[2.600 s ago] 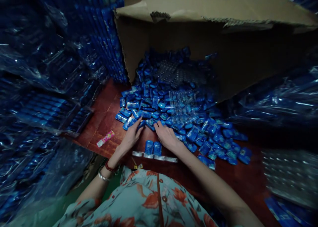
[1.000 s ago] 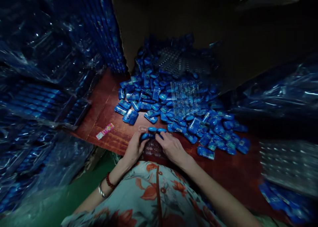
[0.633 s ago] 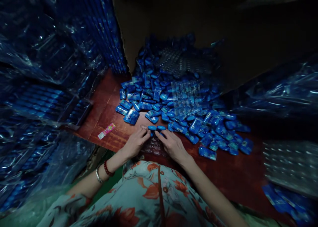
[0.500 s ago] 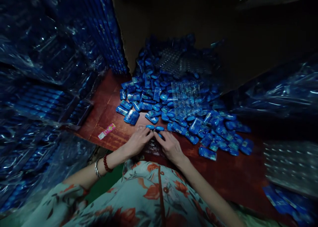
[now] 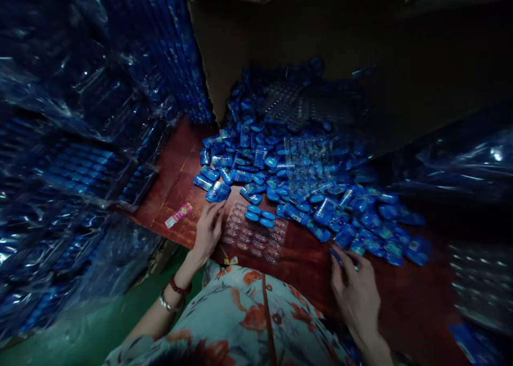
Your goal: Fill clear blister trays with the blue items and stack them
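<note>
A clear plastic blister tray [image 5: 253, 238] lies on the red-brown table [image 5: 172, 179] in front of me, with three small blue items [image 5: 258, 216] seated in its far cells. My left hand [image 5: 207, 230] rests at the tray's left edge, fingers spread, touching a blue packet [image 5: 217, 193]. My right hand [image 5: 355, 286] is off to the right, fingers curled over a blue packet [image 5: 339, 255] at the near edge of the big pile of blue packets [image 5: 304, 173].
An open cardboard box [image 5: 401, 72] lies on its side behind the pile, with packets spilling out. Blue stock wrapped in plastic [image 5: 80, 141] is stacked at the left and right. A pink label [image 5: 178, 215] lies on the table's left part.
My right hand has left the tray and gone right to the pile's near edge. My left hand has slid to the tray's left edge. The tray with three blue items is now uncovered.
</note>
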A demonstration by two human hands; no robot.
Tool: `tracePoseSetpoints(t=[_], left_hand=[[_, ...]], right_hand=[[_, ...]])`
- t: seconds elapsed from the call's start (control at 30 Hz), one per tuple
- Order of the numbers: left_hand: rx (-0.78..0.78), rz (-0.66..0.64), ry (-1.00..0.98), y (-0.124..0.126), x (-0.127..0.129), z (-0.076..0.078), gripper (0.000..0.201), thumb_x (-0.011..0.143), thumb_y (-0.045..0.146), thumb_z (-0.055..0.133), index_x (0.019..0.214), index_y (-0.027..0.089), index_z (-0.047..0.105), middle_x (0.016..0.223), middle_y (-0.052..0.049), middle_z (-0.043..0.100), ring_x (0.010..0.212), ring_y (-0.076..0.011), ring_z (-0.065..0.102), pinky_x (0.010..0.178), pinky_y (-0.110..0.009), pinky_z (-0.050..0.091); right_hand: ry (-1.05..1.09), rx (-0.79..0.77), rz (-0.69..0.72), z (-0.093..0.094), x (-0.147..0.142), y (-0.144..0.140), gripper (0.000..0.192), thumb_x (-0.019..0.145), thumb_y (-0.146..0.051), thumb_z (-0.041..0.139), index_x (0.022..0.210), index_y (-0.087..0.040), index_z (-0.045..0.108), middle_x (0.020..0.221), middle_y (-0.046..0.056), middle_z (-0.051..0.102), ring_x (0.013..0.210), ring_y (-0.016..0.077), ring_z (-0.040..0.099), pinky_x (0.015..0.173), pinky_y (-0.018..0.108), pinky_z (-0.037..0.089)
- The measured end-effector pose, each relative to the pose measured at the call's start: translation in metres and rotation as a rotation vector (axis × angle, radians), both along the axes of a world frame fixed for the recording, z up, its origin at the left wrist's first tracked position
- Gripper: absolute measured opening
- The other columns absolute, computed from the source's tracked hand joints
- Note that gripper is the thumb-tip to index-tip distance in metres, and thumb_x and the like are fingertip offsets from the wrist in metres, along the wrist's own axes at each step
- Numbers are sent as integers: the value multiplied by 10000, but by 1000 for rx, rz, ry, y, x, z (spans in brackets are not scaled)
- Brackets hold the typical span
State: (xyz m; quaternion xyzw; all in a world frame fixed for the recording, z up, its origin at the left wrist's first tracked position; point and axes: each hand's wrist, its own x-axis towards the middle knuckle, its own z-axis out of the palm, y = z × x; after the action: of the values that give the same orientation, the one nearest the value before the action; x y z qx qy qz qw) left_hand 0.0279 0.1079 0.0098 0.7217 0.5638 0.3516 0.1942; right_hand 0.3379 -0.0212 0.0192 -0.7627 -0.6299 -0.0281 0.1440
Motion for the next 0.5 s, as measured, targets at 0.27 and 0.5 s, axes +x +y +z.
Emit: tracePoseSetpoints(t=[0.27,0.5], left_hand=[[-103,97,520,52,0,11,401,826,365,580,1126,104,529,1070,-178,533,989,-324,515,815,-445,442],[-235,25,554,36,9,2,274,850,314,547,1022,102,532,964,-151,580,892,-287,567,762,-382,444]], right_hand=[[-268,-405,75,4,5,10,241,826,-184,465,1022,-121,592,893,147,625,735,233,604,569,320,462],[389,-334,246,31,-24,18,251,860,-239,450,1092,-196,533,906,58,671,733,170,660,609,252,509]])
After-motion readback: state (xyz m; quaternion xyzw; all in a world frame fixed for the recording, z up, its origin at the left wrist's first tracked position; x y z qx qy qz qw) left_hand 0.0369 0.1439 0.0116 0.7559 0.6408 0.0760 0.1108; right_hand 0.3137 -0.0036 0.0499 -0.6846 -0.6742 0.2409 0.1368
